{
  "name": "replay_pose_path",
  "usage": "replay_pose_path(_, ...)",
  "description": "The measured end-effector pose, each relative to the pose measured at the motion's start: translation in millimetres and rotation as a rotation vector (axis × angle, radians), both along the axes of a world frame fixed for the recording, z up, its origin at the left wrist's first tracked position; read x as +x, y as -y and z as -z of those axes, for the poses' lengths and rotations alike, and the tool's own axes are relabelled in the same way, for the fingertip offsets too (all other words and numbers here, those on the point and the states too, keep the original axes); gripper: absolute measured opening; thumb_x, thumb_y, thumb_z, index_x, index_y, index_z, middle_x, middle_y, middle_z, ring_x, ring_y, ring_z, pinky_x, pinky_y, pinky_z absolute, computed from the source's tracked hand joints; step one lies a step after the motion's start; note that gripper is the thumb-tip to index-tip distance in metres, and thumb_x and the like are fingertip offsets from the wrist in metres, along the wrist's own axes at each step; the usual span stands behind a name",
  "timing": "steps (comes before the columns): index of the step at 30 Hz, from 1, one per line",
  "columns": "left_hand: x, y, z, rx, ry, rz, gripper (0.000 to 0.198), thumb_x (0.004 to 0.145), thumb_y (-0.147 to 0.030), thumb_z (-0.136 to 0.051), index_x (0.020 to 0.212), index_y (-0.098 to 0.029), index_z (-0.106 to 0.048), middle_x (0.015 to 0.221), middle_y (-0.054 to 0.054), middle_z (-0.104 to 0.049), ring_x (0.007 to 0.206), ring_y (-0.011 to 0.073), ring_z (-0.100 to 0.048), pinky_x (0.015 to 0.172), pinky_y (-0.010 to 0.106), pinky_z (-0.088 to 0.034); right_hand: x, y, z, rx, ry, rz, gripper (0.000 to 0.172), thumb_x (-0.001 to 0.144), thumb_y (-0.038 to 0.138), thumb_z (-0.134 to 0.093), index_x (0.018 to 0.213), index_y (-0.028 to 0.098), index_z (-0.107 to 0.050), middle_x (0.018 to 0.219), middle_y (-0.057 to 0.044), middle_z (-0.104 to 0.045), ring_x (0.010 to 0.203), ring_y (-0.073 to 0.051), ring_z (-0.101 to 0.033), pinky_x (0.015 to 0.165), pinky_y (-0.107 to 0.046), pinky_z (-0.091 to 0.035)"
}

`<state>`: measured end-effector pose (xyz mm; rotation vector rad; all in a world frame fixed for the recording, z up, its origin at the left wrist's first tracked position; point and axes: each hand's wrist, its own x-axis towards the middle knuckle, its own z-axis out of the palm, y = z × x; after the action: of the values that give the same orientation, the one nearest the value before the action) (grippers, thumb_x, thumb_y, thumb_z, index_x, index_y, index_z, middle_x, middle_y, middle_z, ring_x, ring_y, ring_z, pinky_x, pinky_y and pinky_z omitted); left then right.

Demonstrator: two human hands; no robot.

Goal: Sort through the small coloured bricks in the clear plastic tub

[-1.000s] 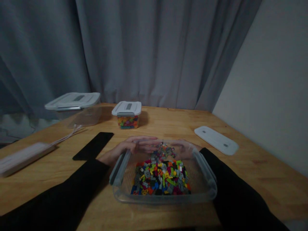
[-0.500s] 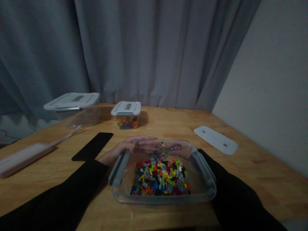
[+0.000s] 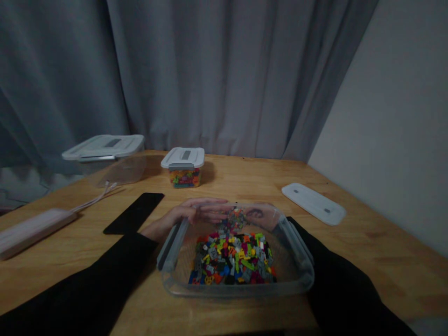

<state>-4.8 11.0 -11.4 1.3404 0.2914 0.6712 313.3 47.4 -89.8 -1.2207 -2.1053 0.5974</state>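
Note:
A clear plastic container (image 3: 238, 291), lidless with grey side clips, stands before me on the wooden table. Small colourful building-brick pieces (image 3: 234, 259) cover its floor. Both my forearms, in black sleeves, reach around its sides. At the far wall lies my left hand (image 3: 191, 212), its fingers stretched out to the right behind the plastic. My right hand (image 3: 266, 217) is also beyond that wall, near the far right corner, and shows only blurred through it. How its fingers lie is unclear. Whether either hand presses on the container cannot be made out.
A flat white lid (image 3: 313, 204) lies to the right. On the left are a dark flat slab (image 3: 135, 213) and a pale power strip (image 3: 38, 228) with cables. Farther back stand a small lidded box of colourful pieces (image 3: 185, 177) and a larger lidded box (image 3: 105, 147).

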Motion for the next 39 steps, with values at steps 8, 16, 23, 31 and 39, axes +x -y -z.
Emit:
replay_pose_path(8,2,7,-8.7,-0.022,-0.040,-0.024,0.079,0.061,-0.013,-0.056,0.138,-0.016,-0.069,0.146,0.012,-0.065,0.138,0.0415,-0.055,0.122,0.058,-0.032,5,-5,3.3,-0.048,-0.006,0.002,0.019,0.089,0.031,-0.071,0.101,0.018,-0.079,0.082,-0.005,-0.078,0.067,-0.016,-0.071,0.065,-0.026,-0.058)
replay_pose_path(16,1,7,-6.6,-0.019,-0.038,-0.028,0.078,0.063,-0.014,-0.057,0.140,-0.014,-0.067,0.147,0.015,-0.063,0.138,0.0416,-0.056,0.121,0.057,-0.035,10,-11,10.2,-0.064,-0.043,-0.016,0.026,0.085,0.035,-0.074,0.101,0.016,-0.078,0.088,-0.008,-0.079,0.072,-0.018,-0.071,0.072,-0.030,-0.059)
replay_pose_path(23,1,4,-4.5,-0.050,-0.040,-0.033,0.079,0.060,-0.013,-0.057,0.139,-0.014,-0.069,0.147,0.015,-0.063,0.138,0.0415,-0.056,0.120,0.054,-0.038,10,-10,6.4,-0.085,-0.070,-0.032,0.023,0.085,0.037,-0.077,0.097,0.018,-0.078,0.083,-0.008,-0.077,0.072,-0.020,-0.071,0.070,-0.031,-0.059)
replay_pose_path(31,3,11,-11.6,-0.038,-0.032,-0.055,0.076,0.061,-0.012,-0.058,0.135,-0.013,-0.070,0.144,0.015,-0.065,0.136,0.0434,-0.057,0.119,0.059,-0.037,7,-6,2.9,-0.098,-0.106,-0.042,0.021,0.085,0.035,-0.075,0.094,0.016,-0.074,0.079,-0.007,-0.076,0.067,-0.017,-0.068,0.065,-0.027,-0.055)
replay_pose_path(39,0,1,-1.6,0.007,-0.032,0.014,0.082,0.061,-0.013,-0.053,0.142,-0.017,-0.066,0.149,0.013,-0.063,0.139,0.0412,-0.054,0.121,0.059,-0.032,8,-9,5.2,-0.104,-0.118,-0.066,0.014,0.083,0.024,-0.072,0.093,0.015,-0.072,0.080,-0.006,-0.075,0.069,-0.017,-0.068,0.064,-0.026,-0.053)
